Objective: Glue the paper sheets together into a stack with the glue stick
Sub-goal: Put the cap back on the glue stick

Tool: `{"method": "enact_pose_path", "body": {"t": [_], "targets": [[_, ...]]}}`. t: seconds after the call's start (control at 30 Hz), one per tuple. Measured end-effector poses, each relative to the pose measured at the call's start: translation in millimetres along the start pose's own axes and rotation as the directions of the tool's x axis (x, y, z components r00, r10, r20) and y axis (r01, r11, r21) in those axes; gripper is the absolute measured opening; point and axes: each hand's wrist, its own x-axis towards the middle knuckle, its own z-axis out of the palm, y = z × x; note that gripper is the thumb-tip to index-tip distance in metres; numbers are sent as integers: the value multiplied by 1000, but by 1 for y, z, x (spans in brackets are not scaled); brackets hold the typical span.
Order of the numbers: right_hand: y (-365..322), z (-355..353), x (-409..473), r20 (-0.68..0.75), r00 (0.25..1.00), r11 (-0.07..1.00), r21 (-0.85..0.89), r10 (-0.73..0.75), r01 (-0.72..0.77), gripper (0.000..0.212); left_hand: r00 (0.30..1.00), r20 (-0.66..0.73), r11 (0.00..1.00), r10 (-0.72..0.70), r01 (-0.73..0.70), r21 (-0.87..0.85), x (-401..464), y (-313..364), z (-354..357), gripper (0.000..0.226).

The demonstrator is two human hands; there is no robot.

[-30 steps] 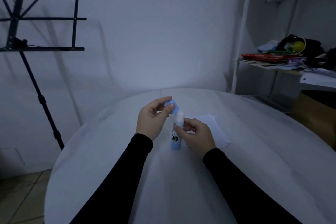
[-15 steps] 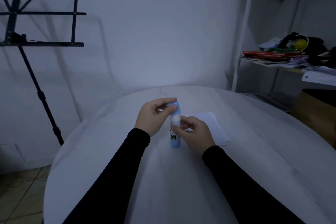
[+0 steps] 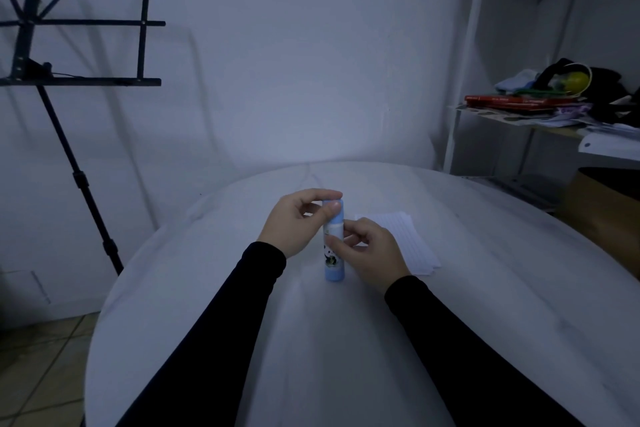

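Observation:
A blue and white glue stick stands upright on the round white table, near its middle. My left hand pinches the blue cap on top of the stick between thumb and fingers. My right hand grips the stick's body from the right. A small stack of white lined paper sheets lies flat on the table just right of my right hand, partly hidden by it.
A black music stand rises left of the table against the wall. A white shelf unit at the right holds red books, papers and dark clutter. A brown box sits beyond the table's right edge.
My left hand has brought the blue cap down from beside the stick onto its top. My right hand has kept hold of the stick's body.

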Motion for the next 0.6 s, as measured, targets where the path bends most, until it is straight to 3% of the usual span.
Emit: {"method": "enact_pose_path", "body": {"t": [0.17, 0.4, 0.53, 0.6], "targets": [[-4, 0, 0, 14, 1000, 999, -32, -15, 15, 14, 999, -7, 995, -49, 48, -87, 1, -1, 0, 12], [-5, -1, 0, 30, 1000, 1000, -29, -5, 6, 12, 997, 71, 996, -18, 24, -82, 0, -2, -6, 17], [-3, 1, 1, 27, 1000, 1000, -27, -13, 14, 12, 999, -18, 996, -45, 44, -79, 1, 0, -2, 2], [-4, 2, 0, 26, 1000, 999, -29, -16, 17, 13, 997, -47, 993, -67, 62, -102, 2, 0, 0, 9]]}}
